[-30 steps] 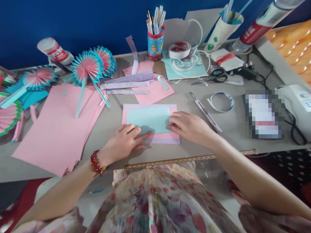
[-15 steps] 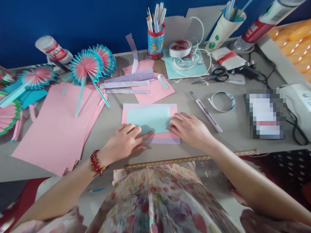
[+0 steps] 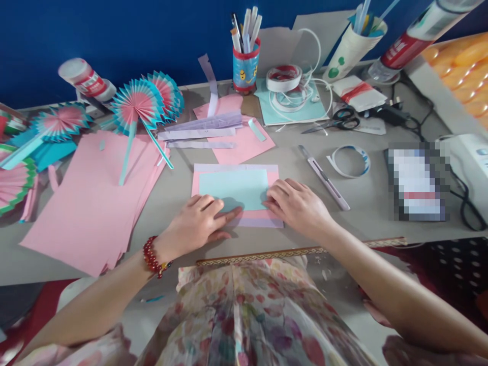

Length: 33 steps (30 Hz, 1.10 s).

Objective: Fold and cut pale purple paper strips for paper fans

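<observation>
A light blue paper rectangle lies flat on a larger pink sheet, whose upper and lower sides are bordered by lilac paper. My left hand rests at the lower left of this layered paper, index finger stretched along the blue sheet's bottom edge and thumb apart on the table. At the right edge my right hand has its fingers bent and pressed together on the corner of the blue sheet. Its fingertips are partly hidden. A red beaded bracelet circles my left wrist.
Pink sheets and folded paper fans lie left. Lilac strips sit behind the layered paper. A utility knife, tape ring, scissors and phone are on the right; a pen cup stands behind.
Both hands and the layered paper stay in nearly the same place. The whole view has shifted very slightly.
</observation>
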Each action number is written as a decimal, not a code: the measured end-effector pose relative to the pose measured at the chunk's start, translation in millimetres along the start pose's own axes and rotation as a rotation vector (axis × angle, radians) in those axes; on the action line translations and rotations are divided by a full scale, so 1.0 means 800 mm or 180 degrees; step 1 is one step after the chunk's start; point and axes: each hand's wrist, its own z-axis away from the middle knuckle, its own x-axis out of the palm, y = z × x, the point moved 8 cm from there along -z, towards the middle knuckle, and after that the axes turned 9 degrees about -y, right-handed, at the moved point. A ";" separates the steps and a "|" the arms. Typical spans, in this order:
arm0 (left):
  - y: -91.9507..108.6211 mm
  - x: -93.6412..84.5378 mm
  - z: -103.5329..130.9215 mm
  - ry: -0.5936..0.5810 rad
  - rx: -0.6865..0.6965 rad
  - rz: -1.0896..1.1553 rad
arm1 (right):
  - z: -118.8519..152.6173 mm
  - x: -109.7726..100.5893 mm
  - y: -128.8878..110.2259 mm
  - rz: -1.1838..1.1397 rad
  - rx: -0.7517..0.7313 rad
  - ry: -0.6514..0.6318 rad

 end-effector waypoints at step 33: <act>0.011 -0.004 0.004 0.0349 -0.0260 0.0431 | 0.042 0.015 -0.065 -0.0324 -0.0099 0.0282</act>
